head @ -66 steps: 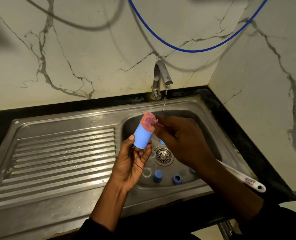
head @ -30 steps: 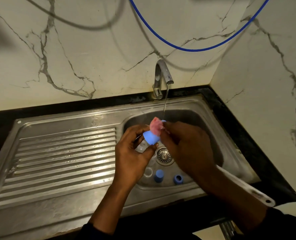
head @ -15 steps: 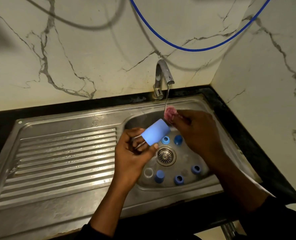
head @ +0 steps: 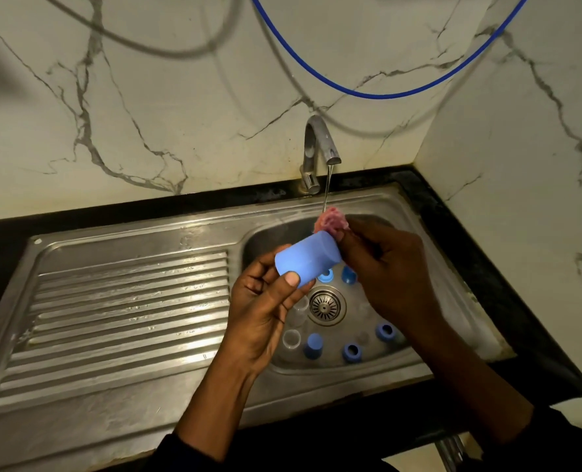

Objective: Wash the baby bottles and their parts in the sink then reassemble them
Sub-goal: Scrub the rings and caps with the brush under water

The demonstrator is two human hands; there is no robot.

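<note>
**Now wetting the sponge, cap waiting**

Nearest, the left hand (head: 262,308) is holding the cap (head: 306,260) over the sink (head: 316,379), thumb pressing on its near side and fingers curling behind it. The cap is lying tilted on its side above the basin, left of the drain (head: 325,305). Below it, the other parts are sitting loose on the basin floor: blue pieces (head: 351,352) and clear ones (head: 291,338), all apart and none reassembled.

A little farther, the right hand (head: 391,274) is pinching the sponge (head: 332,221) in curled fingertips. A second ago the sponge was pressing against the cap's end. It is now sitting just past that end, up under the thin stream falling from the tap (head: 316,144), and whether it is touching the cap cannot be told.

This is reading as a pause in scrubbing to wet the sponge. The task is looking early: one cap is in hand, the rest is waiting in the basin, and reassembly is not yet starting. The next scrub is calling for a firm left grip, since a wet cap is likely slippery.
</note>
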